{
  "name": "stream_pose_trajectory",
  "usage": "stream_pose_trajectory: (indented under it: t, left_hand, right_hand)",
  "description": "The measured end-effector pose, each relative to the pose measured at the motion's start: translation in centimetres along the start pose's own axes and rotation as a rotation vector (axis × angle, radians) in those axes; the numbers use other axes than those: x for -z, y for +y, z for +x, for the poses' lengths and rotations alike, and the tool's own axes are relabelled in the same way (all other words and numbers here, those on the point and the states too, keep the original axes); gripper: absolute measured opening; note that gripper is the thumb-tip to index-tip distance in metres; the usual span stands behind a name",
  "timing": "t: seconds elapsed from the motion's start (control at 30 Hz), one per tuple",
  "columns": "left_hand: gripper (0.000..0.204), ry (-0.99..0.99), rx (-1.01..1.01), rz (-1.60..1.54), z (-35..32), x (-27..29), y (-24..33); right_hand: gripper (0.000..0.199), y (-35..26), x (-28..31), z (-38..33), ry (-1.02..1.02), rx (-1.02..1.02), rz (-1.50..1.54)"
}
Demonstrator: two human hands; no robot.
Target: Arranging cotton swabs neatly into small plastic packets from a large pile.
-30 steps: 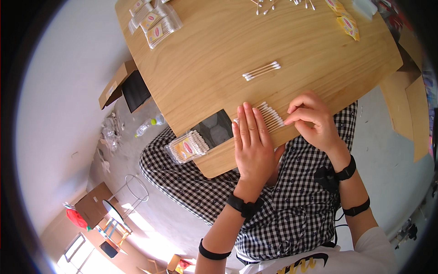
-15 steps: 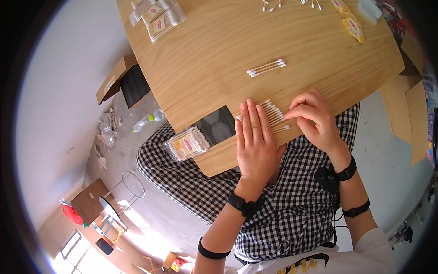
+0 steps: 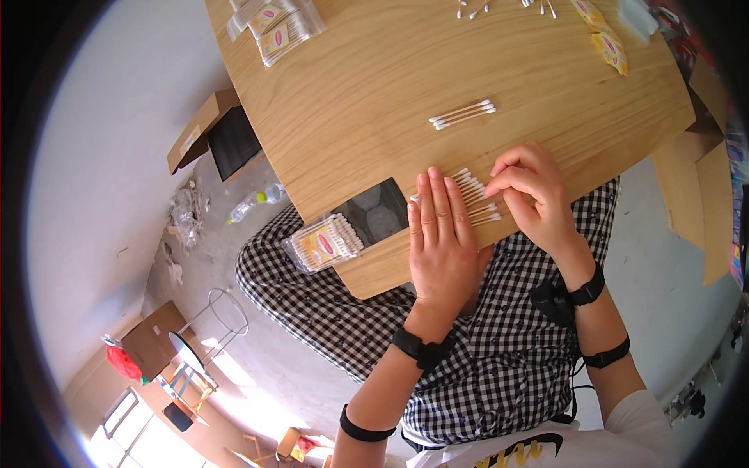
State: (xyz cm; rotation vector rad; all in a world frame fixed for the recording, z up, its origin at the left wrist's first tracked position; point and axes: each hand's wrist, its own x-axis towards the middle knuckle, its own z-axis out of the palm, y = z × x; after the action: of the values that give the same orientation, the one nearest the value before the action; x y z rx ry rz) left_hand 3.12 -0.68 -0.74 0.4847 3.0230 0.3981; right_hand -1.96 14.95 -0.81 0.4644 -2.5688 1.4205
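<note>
A row of white-tipped cotton swabs (image 3: 470, 187) lies side by side near the table's front edge. My left hand (image 3: 441, 249) rests flat across their left ends, its fingers stretched out and close together, covering part of the row. At the right ends, my right hand (image 3: 538, 195) has thumb and forefinger pinched at a swab's tip; the fingertips partly hide it. Two swabs (image 3: 485, 214) sit slightly apart at the near end of the row. Farther up the table is a small separate group of swabs (image 3: 463, 115).
Left of my hands are a clear, yellow-labelled pack of swabs (image 3: 324, 243) and a dark clear-topped case (image 3: 374, 212). More bagged swabs (image 3: 277, 31) lie far left. Yellow wrappers (image 3: 611, 53) and loose swabs (image 3: 540, 8) are at the far side. Cardboard boxes (image 3: 204, 129) flank the table.
One more swab now lies apart at the near end, beside the one that was there. My right fingertips have shifted slightly up along the row; my left hand stays flat on it.
</note>
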Motion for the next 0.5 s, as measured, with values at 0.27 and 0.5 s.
stream_pose_trajectory:
  t: [0.27, 0.5]
  left_hand:
    - [0.101, -0.005, 0.017, -0.009, -0.19, -0.08, -0.09]
    - [0.101, 0.002, 0.008, -0.016, -0.17, -0.15, -0.15]
  right_hand:
    - [0.012, 0.13, -0.08, -0.03, -0.021, 0.041, -0.049]
    - [0.014, -0.01, -0.30, 0.03, 0.011, 0.008, -0.045]
